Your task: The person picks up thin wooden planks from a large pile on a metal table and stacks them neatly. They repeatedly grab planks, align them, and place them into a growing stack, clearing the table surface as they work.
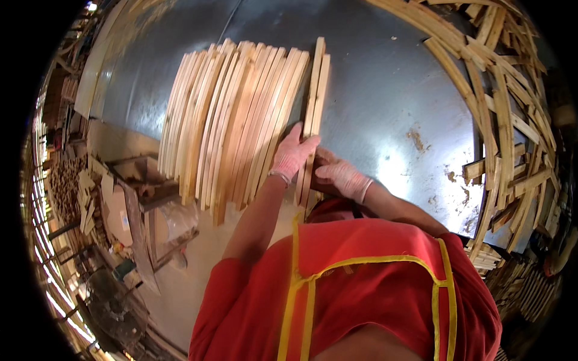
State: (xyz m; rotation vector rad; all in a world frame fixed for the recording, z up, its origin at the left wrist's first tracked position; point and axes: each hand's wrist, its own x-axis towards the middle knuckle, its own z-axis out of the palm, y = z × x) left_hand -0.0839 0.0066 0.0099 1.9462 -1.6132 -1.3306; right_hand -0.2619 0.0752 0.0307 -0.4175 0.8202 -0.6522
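Observation:
Two pale wooden strips [316, 84] stand out beyond the table edge, side by side and a little apart from a row of similar strips. My left hand [291, 155], in a pinkish-white glove, is closed round them from the left, its thumb lying across the top. On their other side my gloved right hand [346, 176] has its fingers curled against the lower part of the strips; its fingertips are partly in shadow. Left of my left hand, the row of wooden strips [241, 108] lies packed close on the table, near ends jutting past its edge.
The metal-topped table [373, 90] is grey and shiny, with worn brown patches at right. Curved wood offcuts [500, 120] are heaped along its right side. A wooden frame [144, 222] with a wrapped bundle stands below at left, near a pile of wood pieces [69, 180].

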